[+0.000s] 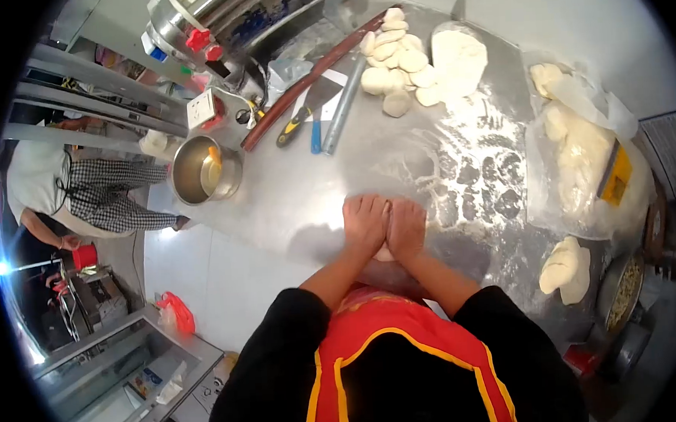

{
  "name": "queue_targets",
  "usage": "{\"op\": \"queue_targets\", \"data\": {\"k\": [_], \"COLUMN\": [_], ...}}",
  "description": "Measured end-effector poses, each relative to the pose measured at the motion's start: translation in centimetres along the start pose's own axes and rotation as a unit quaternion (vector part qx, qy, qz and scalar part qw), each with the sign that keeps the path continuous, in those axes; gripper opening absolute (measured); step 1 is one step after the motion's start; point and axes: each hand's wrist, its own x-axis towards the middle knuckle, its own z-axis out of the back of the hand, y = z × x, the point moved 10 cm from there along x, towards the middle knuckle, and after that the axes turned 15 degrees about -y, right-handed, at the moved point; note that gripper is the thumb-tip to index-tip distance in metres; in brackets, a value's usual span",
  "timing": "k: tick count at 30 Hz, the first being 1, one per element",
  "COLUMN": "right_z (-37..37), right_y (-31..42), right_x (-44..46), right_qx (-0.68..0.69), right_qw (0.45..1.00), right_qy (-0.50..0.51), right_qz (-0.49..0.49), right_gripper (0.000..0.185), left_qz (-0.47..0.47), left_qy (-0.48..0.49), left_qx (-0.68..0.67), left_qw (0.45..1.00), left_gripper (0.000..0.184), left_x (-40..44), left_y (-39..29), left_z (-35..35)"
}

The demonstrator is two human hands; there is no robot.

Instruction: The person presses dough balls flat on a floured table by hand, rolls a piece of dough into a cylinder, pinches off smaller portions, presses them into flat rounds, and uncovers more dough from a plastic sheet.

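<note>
Side by side on the metal table [290, 175], my left hand [365, 223] and my right hand [406, 229] press down together on a lump of dough [384, 253]. Only a little of the dough shows below and between the hands; the rest is hidden under them. The fingers of both hands are curled over it and touch along the middle. Loose flour [470, 173] is spread to the right of my hands. Farther back lie a pile of round dough pieces [391, 59] and a flat heap of flour [460, 63].
A brown rolling pin [319, 78], a grey rod [344, 107], a yellow-black handled tool [295, 127] and a metal pot [204, 170] stand left. On the right are a plastic bag of dough [580, 171], a dough piece [565, 270] and a bowl of filling [623, 291]. A person [84, 182] stands far left.
</note>
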Motion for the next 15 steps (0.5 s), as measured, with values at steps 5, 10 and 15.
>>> {"op": "queue_targets", "data": {"k": [5,10,15], "right_z": [-2.1,-2.5,0.0], "right_y": [-1.3,-1.8,-0.4], "right_x": [4.5,6.5,3.4], "right_qx": [-0.059,-0.077,0.187], "right_qw": [0.998,0.997,0.952], "right_qy": [-0.022,-0.007,0.212], "right_qz": [0.014,-0.023,-0.121], "right_gripper": [0.017,0.018,0.024], "left_qz": [0.069,0.077,0.054], "left_qy": [0.030,0.066,0.275], "left_qx": [0.064,0.027,-0.011], "left_qw": [0.995,0.994,0.960], "left_gripper": [0.015,0.019,0.022], "left_x": [3.7,4.6,3.1], "left_y": [2.4,3.1,0.1], "left_z": [-3.2,-4.4,1.3]}}
